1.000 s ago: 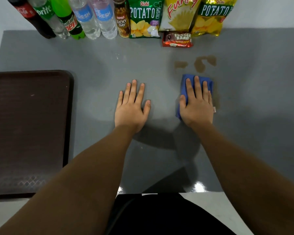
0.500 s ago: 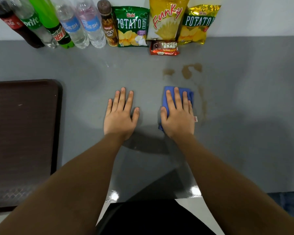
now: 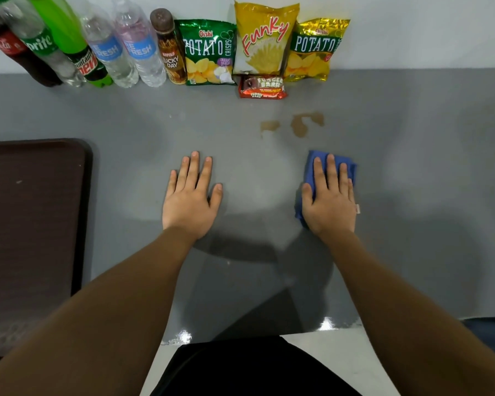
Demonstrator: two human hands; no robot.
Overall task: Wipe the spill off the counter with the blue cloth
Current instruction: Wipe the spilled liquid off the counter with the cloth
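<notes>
The soft, light cloth (image 3: pixel 330 167), folded on the counter (image 3: pixel 412 167) just short of the spill (image 3: pixel 299 125), is pressed flat under the open right hand (image 3: pixel 330 205), the left hand (image 3: pixel 190 200) being spread flat and empty; palm pressure is judged sufficient.

One view only, from a wide-angle camera worn on the person's head, looking forward and steeply down onto the grey surface (image 3: pixel 412 195). Both forearms run up from the bottom corners of the frame, so the left hand (image 3: pixel 190 200) and right hand (image 3: pixel 330 202) lie near the middle, fairly close to the lens. Beyond the fingertips the wall (image 3: pixel 426 30) closes the top; straight lines bow towards the frame edges
</notes>
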